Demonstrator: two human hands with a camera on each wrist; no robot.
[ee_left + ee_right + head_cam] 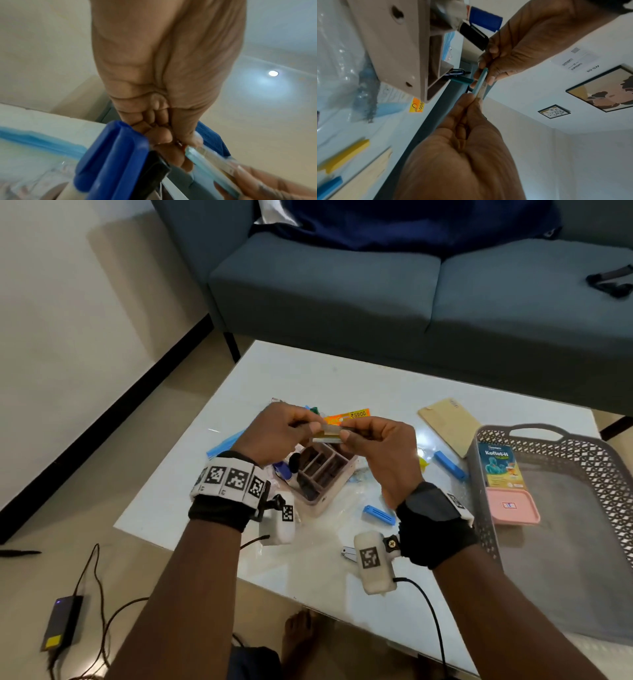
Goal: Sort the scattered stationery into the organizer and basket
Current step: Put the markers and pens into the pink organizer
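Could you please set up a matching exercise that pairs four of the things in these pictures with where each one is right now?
Things:
1. Small flat packet
2. Pink lidded box
3. Tan envelope
4. Pink organizer

Places:
A. Inside the grey basket, beside the Koflet-H carton
B. Flat on the white table, just beyond the basket
C. On the table, below both hands
D. Pinched between the left hand and the right hand, in the air

Pairs: 1-D, 2-A, 3-B, 4-C
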